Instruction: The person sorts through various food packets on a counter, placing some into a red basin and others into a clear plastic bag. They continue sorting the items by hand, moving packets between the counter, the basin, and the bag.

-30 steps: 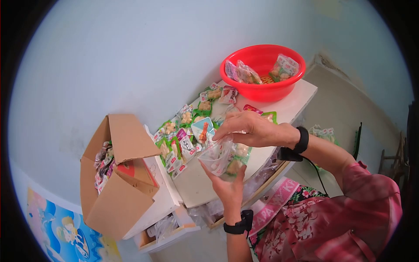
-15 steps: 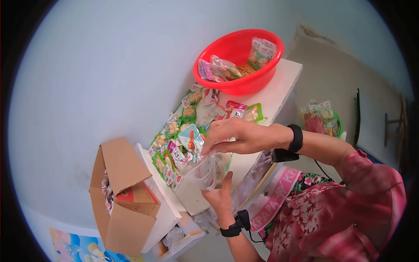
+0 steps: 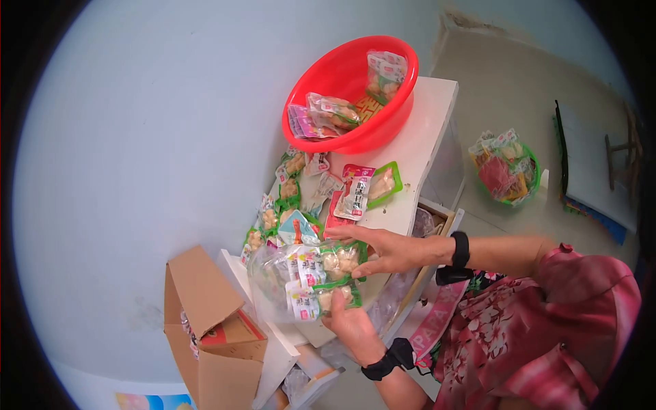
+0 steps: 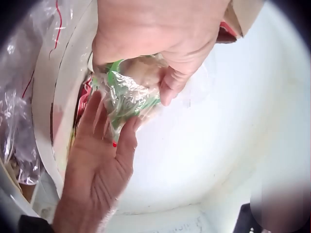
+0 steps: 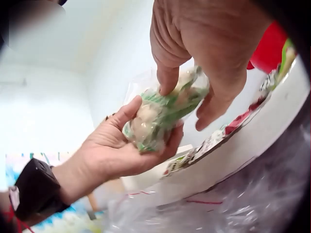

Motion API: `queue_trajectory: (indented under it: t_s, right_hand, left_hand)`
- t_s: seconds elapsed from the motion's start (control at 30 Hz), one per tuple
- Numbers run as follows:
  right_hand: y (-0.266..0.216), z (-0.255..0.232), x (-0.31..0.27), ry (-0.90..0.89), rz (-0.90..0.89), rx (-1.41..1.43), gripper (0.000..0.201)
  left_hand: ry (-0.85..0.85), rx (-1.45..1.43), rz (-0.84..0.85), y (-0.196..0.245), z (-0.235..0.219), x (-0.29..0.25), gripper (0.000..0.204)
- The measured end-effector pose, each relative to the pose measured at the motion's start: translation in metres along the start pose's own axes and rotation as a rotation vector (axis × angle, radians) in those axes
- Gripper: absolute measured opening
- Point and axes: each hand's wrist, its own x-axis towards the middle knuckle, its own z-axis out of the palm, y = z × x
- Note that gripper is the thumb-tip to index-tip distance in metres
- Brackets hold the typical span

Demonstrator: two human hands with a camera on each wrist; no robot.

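A clear plastic bag (image 3: 270,280) holds several green-and-white snack packets (image 3: 339,261) with pale round pieces inside. My left hand (image 3: 354,333) grips the bag from its near lower side, thumb over the packets. My right hand (image 3: 400,251) lies along the other side, fingers fairly straight and the thumb apart, touching the bag. In the left wrist view the left hand (image 4: 165,34) curls round the filled end (image 4: 136,87), and the right hand (image 4: 99,165) faces it. The right wrist view shows a fingertip of the right hand (image 5: 209,43) pressing the packets.
More snack packets (image 3: 355,191) lie on the white table (image 3: 427,130), which carries a red basin (image 3: 348,140) with packets at its far end. An open cardboard box (image 3: 205,287) stands at the left. A green basket (image 3: 536,174) of packets is on the floor; an open drawer (image 3: 447,225) juts out.
Earlier the bag was held upright between both hands, the right at its mouth. Now it lies over, packets showing, and the right hand has moved down to its side. The head view has shifted.
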Motion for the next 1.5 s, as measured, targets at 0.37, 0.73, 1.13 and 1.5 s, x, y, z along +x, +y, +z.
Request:
queue_trajectory:
  t_s: [0.37,0.73,1.13,1.5]
  right_hand:
    - [0.014,0.023,-0.003,0.183,-0.026,0.553,0.056]
    - [0.016,0.013,-0.001,0.104,0.048,0.506,0.067]
    - [0.025,-0.023,0.027,-0.19,0.047,0.046,0.074]
    - [0.014,-0.018,0.035,-0.255,0.062,0.017,0.071]
  left_hand:
    - [-0.147,0.224,0.107,-0.005,-0.004,-0.001,0.061]
    - [-0.068,0.144,0.065,-0.013,-0.028,0.006,0.088]
    - [-0.245,0.571,0.23,-0.005,-0.045,0.02,0.053]
    - [-0.155,0.492,0.281,-0.002,-0.034,0.017,0.059]
